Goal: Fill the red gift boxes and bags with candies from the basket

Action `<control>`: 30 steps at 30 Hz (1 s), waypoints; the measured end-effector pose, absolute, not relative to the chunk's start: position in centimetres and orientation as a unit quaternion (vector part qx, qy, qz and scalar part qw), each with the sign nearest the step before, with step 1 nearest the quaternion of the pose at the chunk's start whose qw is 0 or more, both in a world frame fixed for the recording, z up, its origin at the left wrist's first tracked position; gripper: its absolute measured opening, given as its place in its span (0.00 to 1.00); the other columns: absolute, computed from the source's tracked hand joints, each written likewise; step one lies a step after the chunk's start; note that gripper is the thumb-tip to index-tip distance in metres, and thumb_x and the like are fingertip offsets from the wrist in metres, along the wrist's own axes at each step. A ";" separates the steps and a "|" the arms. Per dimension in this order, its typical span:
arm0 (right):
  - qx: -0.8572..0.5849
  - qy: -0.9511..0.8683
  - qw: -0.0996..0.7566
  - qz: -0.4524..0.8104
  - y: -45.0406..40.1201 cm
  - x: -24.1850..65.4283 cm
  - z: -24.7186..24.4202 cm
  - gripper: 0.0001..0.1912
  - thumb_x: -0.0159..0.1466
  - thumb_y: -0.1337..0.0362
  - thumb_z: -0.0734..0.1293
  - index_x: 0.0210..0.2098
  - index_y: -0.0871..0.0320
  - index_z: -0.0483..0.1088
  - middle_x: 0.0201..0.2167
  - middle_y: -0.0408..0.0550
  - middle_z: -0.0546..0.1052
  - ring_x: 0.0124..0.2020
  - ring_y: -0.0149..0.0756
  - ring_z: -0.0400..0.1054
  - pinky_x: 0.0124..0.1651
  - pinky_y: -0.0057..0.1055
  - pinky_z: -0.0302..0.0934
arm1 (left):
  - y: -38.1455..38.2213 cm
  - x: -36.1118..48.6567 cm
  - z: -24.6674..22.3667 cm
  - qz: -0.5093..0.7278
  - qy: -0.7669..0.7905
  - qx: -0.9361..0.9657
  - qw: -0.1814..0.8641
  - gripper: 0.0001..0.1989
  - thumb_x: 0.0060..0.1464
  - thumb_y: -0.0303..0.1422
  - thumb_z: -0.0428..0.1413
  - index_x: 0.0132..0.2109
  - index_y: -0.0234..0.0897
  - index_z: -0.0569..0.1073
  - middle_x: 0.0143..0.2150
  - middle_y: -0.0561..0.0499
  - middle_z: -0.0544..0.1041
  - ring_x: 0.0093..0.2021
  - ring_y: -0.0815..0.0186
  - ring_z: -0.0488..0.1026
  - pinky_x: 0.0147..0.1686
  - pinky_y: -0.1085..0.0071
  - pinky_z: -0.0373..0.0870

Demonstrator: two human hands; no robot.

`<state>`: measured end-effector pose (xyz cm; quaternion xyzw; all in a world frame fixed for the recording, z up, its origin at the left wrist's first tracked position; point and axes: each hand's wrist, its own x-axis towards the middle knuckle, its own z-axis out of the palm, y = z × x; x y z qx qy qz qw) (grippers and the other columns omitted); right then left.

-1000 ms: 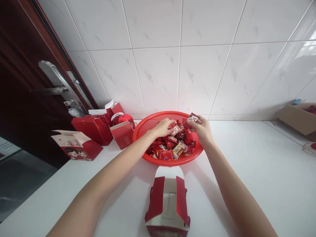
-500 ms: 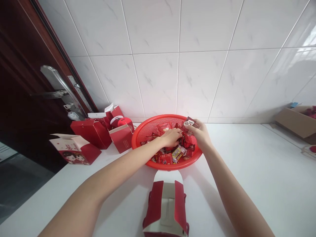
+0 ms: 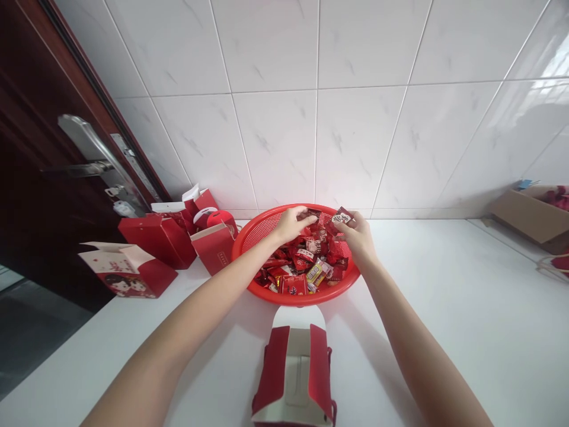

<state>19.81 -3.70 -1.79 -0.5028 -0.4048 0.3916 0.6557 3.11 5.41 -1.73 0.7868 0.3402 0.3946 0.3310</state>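
Note:
A round red plastic basket with mesh sides holds many wrapped candies, mostly red, with a yellow one near the front. Over its back rim, my left hand pinches a dark red wrapped candy between thumb and fingers. At the basket's right side, my right hand grips a dark wrapped candy with a white label. In front of the basket lies a red gift box, its top flaps apart and its pale inside showing.
On the left of the white table stand several red gift boxes, one with a cartoon print. A cardboard box sits far right. Behind is a tiled wall; a dark door with a metal handle is at left.
My left hand has risen from the candy pile toward the basket's back rim and now has a candy in its fingers. My right hand stays nearly in place with its candy.

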 end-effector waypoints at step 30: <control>-0.451 -0.498 0.596 0.440 -4.1 19.9 -1.5 0.18 0.52 0.50 0.76 0.31 0.55 0.71 0.22 0.42 0.74 0.24 0.34 0.70 0.26 0.31 0.69 | 3.7 3.1 -0.2 0.331 0.262 0.717 0.555 0.21 0.37 0.43 0.74 0.34 0.33 0.79 0.34 0.51 0.81 0.37 0.64 0.77 0.45 0.64 0.73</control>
